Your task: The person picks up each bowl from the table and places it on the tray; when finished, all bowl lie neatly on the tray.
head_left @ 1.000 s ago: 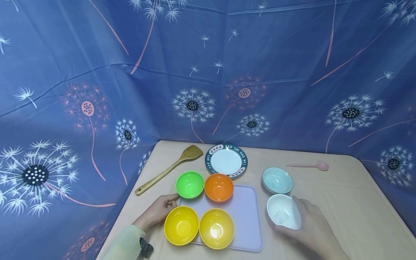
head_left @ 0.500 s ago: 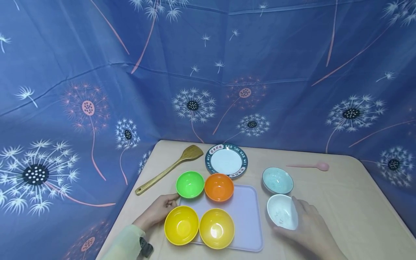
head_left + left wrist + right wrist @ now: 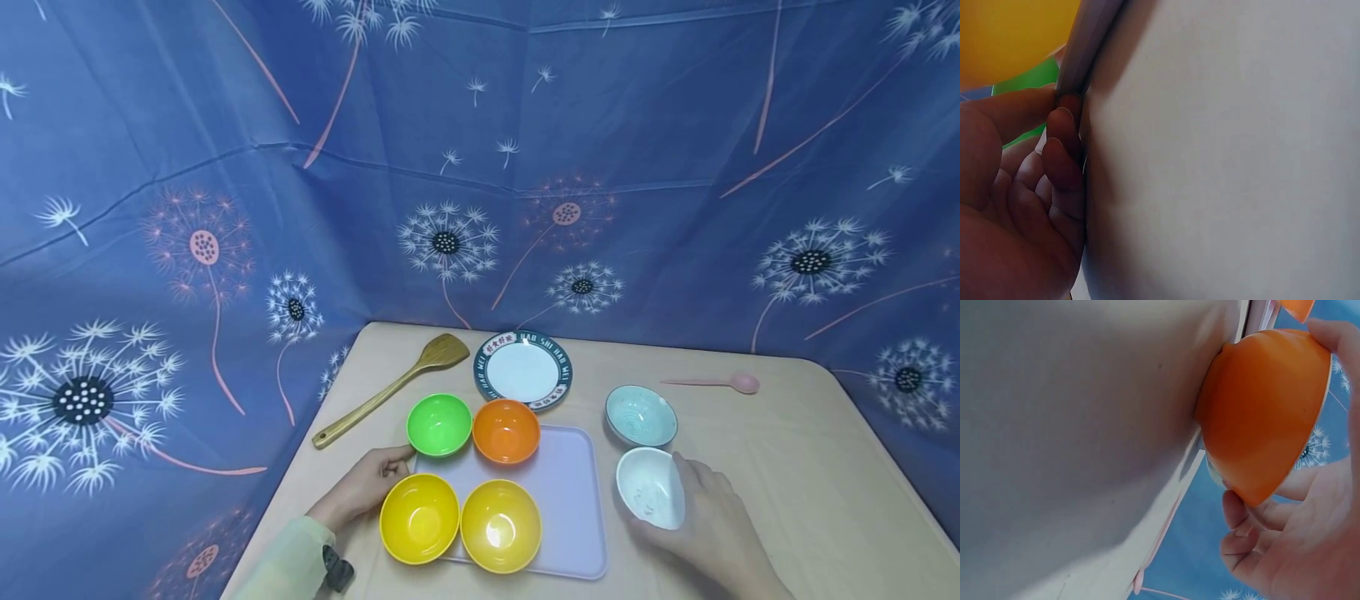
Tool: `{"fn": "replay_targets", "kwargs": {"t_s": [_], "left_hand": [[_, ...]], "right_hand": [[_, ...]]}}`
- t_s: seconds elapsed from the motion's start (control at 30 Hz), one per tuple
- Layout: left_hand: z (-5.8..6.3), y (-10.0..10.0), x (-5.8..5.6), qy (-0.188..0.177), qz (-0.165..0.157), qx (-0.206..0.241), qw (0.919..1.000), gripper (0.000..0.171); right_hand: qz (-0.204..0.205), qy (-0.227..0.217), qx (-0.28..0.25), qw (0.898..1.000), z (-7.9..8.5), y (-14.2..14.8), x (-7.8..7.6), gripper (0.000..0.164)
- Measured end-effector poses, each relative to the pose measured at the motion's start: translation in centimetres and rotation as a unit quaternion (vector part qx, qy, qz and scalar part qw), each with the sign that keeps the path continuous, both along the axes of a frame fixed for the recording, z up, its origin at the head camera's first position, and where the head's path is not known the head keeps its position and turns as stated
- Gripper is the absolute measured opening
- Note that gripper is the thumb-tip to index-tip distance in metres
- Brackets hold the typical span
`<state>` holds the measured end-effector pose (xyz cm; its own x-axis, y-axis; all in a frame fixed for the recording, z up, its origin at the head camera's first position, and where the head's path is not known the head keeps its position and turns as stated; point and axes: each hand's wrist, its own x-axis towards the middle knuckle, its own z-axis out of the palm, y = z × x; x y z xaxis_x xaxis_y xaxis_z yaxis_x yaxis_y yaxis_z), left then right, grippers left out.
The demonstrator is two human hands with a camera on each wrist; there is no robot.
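Note:
My left hand [image 3: 367,487] is at the left edge of a pale lilac tray [image 3: 566,508]. In the left wrist view, thumb and fingers pinch that tray edge [image 3: 1088,44]. On the tray's left part sit a green bowl [image 3: 439,426], an orange bowl [image 3: 506,432] and two yellow bowls [image 3: 418,518], all upright. To the tray's right, my right hand [image 3: 716,517] grips a bowl [image 3: 647,490] with a white inside. Seen from the right wrist, its outside [image 3: 1266,406] is orange, with the thumb on one side and fingers on the other. Its foot is close to the tabletop.
A light blue bowl [image 3: 641,417] stands right behind the white-lined bowl. Farther back lie a green-rimmed plate [image 3: 522,372] and a pink spoon [image 3: 742,383]. A wooden spatula [image 3: 382,398] lies at the left. Behind the table [image 3: 817,475] hangs a blue dandelion-print cloth [image 3: 645,167].
My right hand has shifted very slightly left, covering a little more of the bowl it grips. The left hand, tray and other bowls stay as they were.

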<state>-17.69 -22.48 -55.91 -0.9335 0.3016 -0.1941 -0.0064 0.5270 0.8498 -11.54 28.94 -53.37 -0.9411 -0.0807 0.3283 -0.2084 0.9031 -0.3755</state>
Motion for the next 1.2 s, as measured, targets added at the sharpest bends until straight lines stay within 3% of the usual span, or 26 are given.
{"fn": "replay_targets", "kwargs": {"t_s": [0.27,0.53,0.73,1.0,1.2], "left_hand": [[-0.1,0.0,-0.1,-0.005,0.001,0.012,0.9999,0.056],[-0.1,-0.1,-0.1,-0.001,0.007,0.012,0.9999,0.055],[0.0,0.0,0.0,0.002,0.004,0.009,0.9999,0.055],[0.0,0.0,-0.1,-0.002,0.007,0.015,0.9999,0.055],[-0.1,0.0,-0.1,-0.004,0.006,0.016,0.9998,0.055]], "right_hand": [[0.009,0.009,-0.019,1.0,0.7,-0.8,0.2,0.114],[0.032,-0.007,-0.025,0.999,2.1,-3.7,0.7,0.113],[0.02,-0.091,-0.011,0.996,2.4,-6.1,1.4,0.121],[-0.006,-0.192,-0.008,0.981,2.3,-8.5,2.1,0.132],[-0.017,-0.226,0.0,0.974,2.0,-9.6,2.3,0.134]]}}
